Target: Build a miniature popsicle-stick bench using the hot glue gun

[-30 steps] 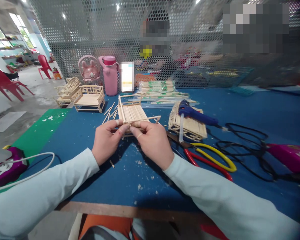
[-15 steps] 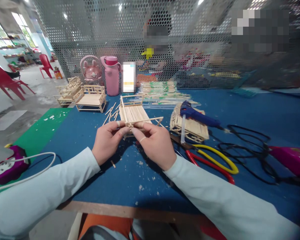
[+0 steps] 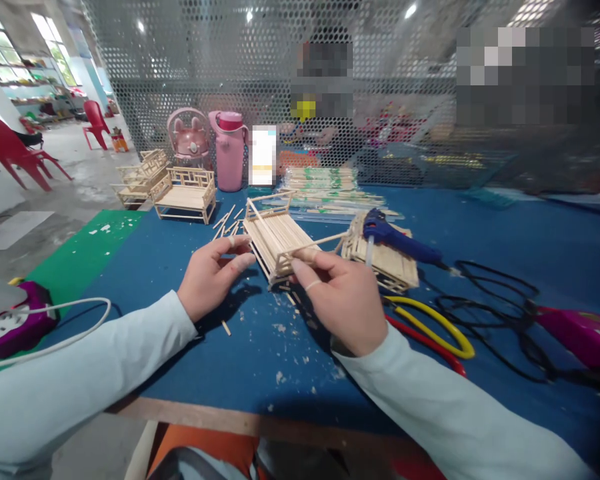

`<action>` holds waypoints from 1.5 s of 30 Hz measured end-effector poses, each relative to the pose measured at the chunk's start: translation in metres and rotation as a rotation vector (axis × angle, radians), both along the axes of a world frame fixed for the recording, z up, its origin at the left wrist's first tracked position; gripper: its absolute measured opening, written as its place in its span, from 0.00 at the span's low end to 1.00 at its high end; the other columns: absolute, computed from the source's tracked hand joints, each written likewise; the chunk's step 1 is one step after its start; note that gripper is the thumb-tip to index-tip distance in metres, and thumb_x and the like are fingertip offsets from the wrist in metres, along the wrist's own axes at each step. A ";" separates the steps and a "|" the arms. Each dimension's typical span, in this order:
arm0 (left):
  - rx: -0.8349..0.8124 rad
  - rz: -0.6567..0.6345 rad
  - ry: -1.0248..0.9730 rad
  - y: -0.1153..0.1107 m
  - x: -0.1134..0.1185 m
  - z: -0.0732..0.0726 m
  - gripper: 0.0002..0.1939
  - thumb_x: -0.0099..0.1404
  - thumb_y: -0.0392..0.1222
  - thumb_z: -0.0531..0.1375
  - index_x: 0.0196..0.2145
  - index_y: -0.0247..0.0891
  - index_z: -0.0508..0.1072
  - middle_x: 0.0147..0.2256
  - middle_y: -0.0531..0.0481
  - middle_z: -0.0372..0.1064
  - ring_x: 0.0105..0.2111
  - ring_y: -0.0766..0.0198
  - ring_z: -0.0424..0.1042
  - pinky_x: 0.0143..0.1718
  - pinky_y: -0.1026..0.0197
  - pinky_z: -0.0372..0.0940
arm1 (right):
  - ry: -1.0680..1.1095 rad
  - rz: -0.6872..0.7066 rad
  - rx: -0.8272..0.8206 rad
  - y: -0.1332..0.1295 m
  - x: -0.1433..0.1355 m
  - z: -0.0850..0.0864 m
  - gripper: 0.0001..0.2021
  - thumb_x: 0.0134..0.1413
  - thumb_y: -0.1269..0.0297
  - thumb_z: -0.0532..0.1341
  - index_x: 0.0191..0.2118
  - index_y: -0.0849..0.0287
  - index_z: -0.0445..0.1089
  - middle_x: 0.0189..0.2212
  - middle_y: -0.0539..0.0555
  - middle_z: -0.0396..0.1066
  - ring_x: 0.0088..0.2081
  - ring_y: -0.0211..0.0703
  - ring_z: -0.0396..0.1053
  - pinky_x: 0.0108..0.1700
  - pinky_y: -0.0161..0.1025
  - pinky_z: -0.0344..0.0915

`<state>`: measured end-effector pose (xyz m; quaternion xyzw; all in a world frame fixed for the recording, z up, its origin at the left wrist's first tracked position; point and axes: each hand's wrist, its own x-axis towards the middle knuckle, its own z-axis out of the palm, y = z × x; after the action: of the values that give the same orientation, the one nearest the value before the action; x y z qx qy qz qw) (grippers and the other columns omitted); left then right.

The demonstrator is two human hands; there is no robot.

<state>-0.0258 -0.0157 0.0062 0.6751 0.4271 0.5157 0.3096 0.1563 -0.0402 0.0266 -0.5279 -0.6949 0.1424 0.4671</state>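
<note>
"What are your hands doing?"

"My right hand (image 3: 347, 300) is pinched together, thumb against fingers, on the near end of a miniature wooden stick bench (image 3: 287, 230). My left hand (image 3: 210, 277) is half open, just beside the bench's left edge; I can't tell whether its fingertips touch. A pale band (image 3: 313, 285) circles my right thumb."

"Where's the bench, exactly?"

"In front of me, between my hands, turned at a slant above the blue tabletop (image 3: 305, 380). I can't see whether all its legs rest down. One thin stick (image 3: 330, 239) juts out from it to the right."

"Any containers?"

"Clear plastic packs (image 3: 320, 179) behind the bench, with pale sticks inside and green markings. Left of them a phone (image 3: 263, 155) stands upright, then a pink bottle (image 3: 229, 160); its contents don't show."

"What else is on the table?"

"Loose short sticks (image 3: 224, 223) near my left hand, more miniature benches (image 3: 185, 198) farther back, and on my right a blue glue gun (image 3: 405, 241) lying across another stick bench (image 3: 395, 268). Red-and-yellow-handled pliers (image 3: 457, 366) lie beside my right wrist, partly hidden. Black cable (image 3: 510, 323) tangles farther right; a purple power strip (image 3: 17, 320) sits far left."

"And the room?"

"A perforated metal screen (image 3: 220, 67) with a blurred person (image 3: 323, 67) behind it, and red plastic chairs (image 3: 96, 123) off left."
</note>
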 end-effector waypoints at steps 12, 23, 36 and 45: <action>0.062 -0.007 0.399 0.006 0.013 -0.009 0.08 0.58 0.37 0.62 0.37 0.36 0.73 0.30 0.50 0.71 0.29 0.65 0.67 0.32 0.63 0.64 | -0.248 -0.002 0.173 0.003 0.000 -0.003 0.13 0.54 0.71 0.56 0.39 0.58 0.77 0.39 0.54 0.78 0.41 0.45 0.75 0.46 0.39 0.69; -0.006 0.028 0.148 0.016 0.004 -0.001 0.10 0.59 0.40 0.61 0.37 0.32 0.75 0.28 0.52 0.70 0.27 0.68 0.65 0.32 0.65 0.62 | -0.371 0.253 0.128 -0.010 0.007 0.010 0.18 0.52 0.65 0.59 0.15 0.57 0.54 0.13 0.45 0.55 0.18 0.31 0.53 0.23 0.32 0.51; -0.168 -0.143 0.117 0.015 0.006 -0.005 0.18 0.54 0.34 0.61 0.45 0.33 0.71 0.32 0.50 0.73 0.31 0.65 0.72 0.37 0.62 0.66 | -0.456 0.781 0.029 -0.013 0.009 0.007 0.20 0.53 0.65 0.59 0.18 0.57 0.47 0.18 0.45 0.50 0.21 0.32 0.50 0.25 0.35 0.46; -0.038 0.114 -0.030 0.022 -0.023 0.012 0.09 0.57 0.37 0.58 0.38 0.35 0.68 0.29 0.51 0.71 0.28 0.67 0.70 0.33 0.63 0.65 | 0.267 0.378 0.068 -0.017 0.041 0.030 0.23 0.64 0.53 0.49 0.18 0.56 0.52 0.16 0.46 0.47 0.20 0.35 0.47 0.23 0.38 0.45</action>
<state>-0.0485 0.0067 0.0181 0.6360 0.4699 0.5341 0.2991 0.1974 -0.0568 0.0564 -0.3489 -0.7178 0.2723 0.5375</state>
